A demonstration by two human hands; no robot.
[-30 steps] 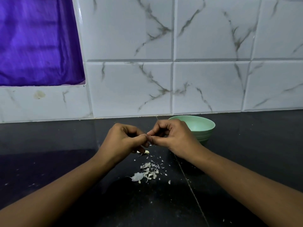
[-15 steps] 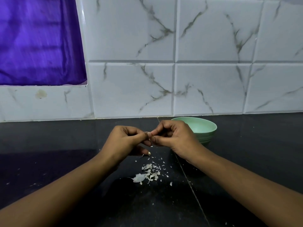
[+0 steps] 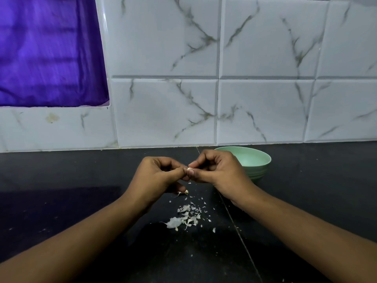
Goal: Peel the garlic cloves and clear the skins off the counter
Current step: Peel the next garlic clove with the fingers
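My left hand is in the middle of the frame. Its fingers are curled, and it pinches the garlic clove from the left. The clove sits right between my two hands. Only a small pale bit shows, so I can't tell which way it points. My right hand pinches it from the right. The skins lie on the counter just below my hands. The green bowl is behind my right hand, so that hand is nearer to it.

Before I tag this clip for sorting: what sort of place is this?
Probably a home kitchen: a dark counter against marble-look wall tiles, with a green bowl and scattered garlic skins on it.
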